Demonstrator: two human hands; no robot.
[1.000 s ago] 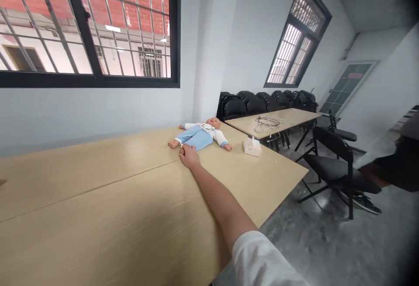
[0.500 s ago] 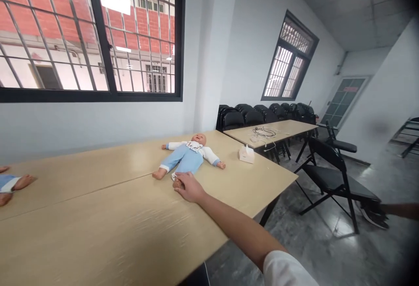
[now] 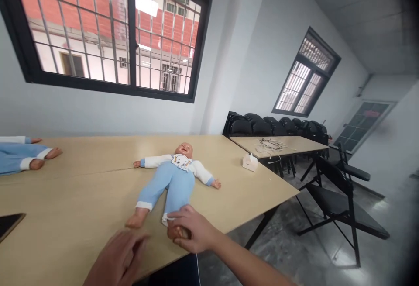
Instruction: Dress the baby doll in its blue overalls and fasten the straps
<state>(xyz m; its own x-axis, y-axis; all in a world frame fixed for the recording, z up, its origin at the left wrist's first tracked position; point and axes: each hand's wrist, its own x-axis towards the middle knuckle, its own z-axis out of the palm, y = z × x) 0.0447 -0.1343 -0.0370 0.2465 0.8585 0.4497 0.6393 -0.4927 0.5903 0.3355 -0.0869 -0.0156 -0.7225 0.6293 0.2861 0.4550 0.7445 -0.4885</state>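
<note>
1. On the pale tan table [image 3: 75, 198], the doll [image 3: 176, 177] lies on its back, head toward the wall [image 3: 98, 118], arms spread and legs toward the near edge.
2. Its head, hands and feet look smooth and slightly shiny; the clothing is soft blue and white cloth, wrinkled at the legs, with a cartoon print on the chest.
3. The right hand [image 3: 193, 229] has its thumb and fingers clamped around one foot of the doll, close to the table's near edge.
4. The left hand [image 3: 118, 257], blurred, is just beside the other foot, its fingers curved and the thumb apart from them.
5. A thin seam crosses the smooth tabletop, and bare surface lies between this doll and the second doll [image 3: 22, 157], partly out of view at left.
6. A dark flat object [image 3: 9, 225] with a tan border sits at the left side.
7. To the right of the doll is the boxy tissue box [image 3: 250, 163], well apart from the hands.
8. Beyond the right edge stand a black folding chair [image 3: 340, 203] and another table [image 3: 294, 144] holding tangled cables [image 3: 270, 144]; stacked chairs [image 3: 258, 124] line the wall.
</note>
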